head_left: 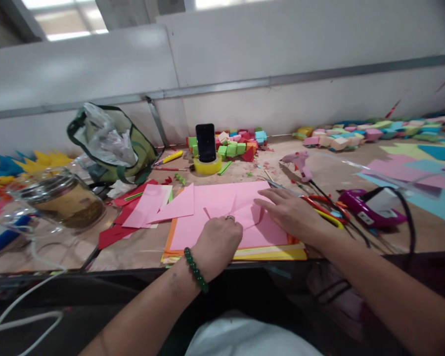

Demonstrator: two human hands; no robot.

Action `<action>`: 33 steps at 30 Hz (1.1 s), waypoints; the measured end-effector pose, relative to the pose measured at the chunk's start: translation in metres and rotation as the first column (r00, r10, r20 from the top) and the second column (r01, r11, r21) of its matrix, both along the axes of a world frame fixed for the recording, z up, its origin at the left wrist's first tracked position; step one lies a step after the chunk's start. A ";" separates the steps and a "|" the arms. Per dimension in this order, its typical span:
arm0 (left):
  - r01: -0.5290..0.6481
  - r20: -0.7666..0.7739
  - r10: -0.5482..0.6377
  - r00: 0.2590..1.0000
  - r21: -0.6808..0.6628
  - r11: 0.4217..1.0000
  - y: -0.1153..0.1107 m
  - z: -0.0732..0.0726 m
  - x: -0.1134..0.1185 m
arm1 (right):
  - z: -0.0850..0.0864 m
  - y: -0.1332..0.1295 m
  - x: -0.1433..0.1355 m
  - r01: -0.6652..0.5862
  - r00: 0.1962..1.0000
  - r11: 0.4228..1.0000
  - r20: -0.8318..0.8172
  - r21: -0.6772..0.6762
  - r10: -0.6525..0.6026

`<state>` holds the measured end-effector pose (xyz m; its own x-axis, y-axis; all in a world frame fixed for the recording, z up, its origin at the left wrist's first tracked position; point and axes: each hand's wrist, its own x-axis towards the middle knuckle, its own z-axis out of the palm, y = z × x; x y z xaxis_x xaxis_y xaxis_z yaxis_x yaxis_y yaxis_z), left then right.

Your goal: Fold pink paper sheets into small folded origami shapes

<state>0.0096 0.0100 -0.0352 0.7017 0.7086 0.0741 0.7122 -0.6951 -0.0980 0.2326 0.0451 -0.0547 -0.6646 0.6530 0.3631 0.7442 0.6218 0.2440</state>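
Note:
A stack of coloured sheets with pink paper [193, 237] on top lies at the table's front edge. My left hand [221, 242], with a green bead bracelet at the wrist, is curled over the stack's middle; its fingers are closed on a folded pink piece [241, 207]. At the stack's right side my right hand [291, 210] lies with its fingers spread, the fingertips on the pink paper. Loose pink pieces [180, 203] rest beside the stack on the left, over red paper [113, 236].
Scissors [332, 212], a pink glue gun [300, 164] and a purple device [373, 208] are on the right. Behind the stack a phone [206, 142] stands in a tape roll [207, 165]. A glass jar [72, 200] and green bag [141, 148] stand left.

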 end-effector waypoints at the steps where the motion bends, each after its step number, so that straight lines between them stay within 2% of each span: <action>1: 0.005 -0.020 -0.005 1.000 0.000 1.000 0.000 0.000 0.001 | 0.000 0.004 -0.001 -0.012 1.000 1.000 0.012 0.001 0.012; 6: 0.011 -0.041 -0.012 0.999 -0.035 0.999 0.002 0.004 -0.003 | 0.003 0.010 -0.003 -0.085 0.996 0.996 0.010 -0.010 0.085; 10: 0.027 0.021 -0.027 0.999 -0.004 1.000 0.011 0.009 -0.026 | 0.006 0.000 -0.003 -0.207 0.978 0.978 -0.024 0.007 0.207; 13: 0.042 0.045 -0.044 0.998 0.038 0.998 0.017 0.005 -0.042 | 0.008 -0.017 -0.017 -0.286 0.956 0.958 -0.063 0.003 0.285; 15: 0.027 0.048 -0.030 0.998 0.043 0.999 0.016 0.000 -0.047 | 0.008 -0.029 -0.034 -0.331 0.943 0.941 -0.057 -0.063 0.328; 17: 0.008 0.068 -0.008 0.998 0.008 1.000 0.008 -0.006 -0.047 | 0.006 -0.039 -0.051 -0.325 0.945 0.927 -0.020 -0.186 0.327; 20: -0.014 0.158 0.024 0.987 -0.061 0.998 -0.010 -0.014 -0.045 | 0.004 -0.043 -0.066 -0.264 0.957 0.905 0.024 -0.334 0.288; 23: -0.029 0.297 0.056 0.953 -0.092 0.995 -0.025 -0.021 -0.048 | 0.010 -0.036 -0.062 -0.227 0.971 0.852 -0.041 -0.473 0.236; 26: -0.024 0.422 0.074 0.904 -0.122 0.992 -0.030 -0.028 -0.054 | 0.019 -0.023 -0.049 -0.245 0.963 0.741 -0.243 -0.625 0.114; 29: -0.005 0.490 0.075 0.868 -0.143 0.990 -0.028 -0.034 -0.059 | 0.020 -0.007 -0.043 -0.305 0.905 0.607 -0.422 -0.734 -0.055; 31: 0.003 0.536 0.075 0.841 -0.143 0.990 -0.027 -0.037 -0.061 | 0.015 0.003 -0.045 -0.288 0.865 0.596 -0.471 -0.750 -0.175; 33: 0.008 0.585 0.076 0.807 -0.140 0.990 -0.027 -0.039 -0.063 | 0.008 0.011 -0.049 -0.239 0.833 0.626 -0.488 -0.742 -0.261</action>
<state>-0.0530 -0.0165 -0.0747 0.5283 0.7639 0.3705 0.6274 -0.6453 0.4358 0.1833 0.0562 -0.0466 -0.5282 0.8491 0.0065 0.5934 0.3746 -0.7124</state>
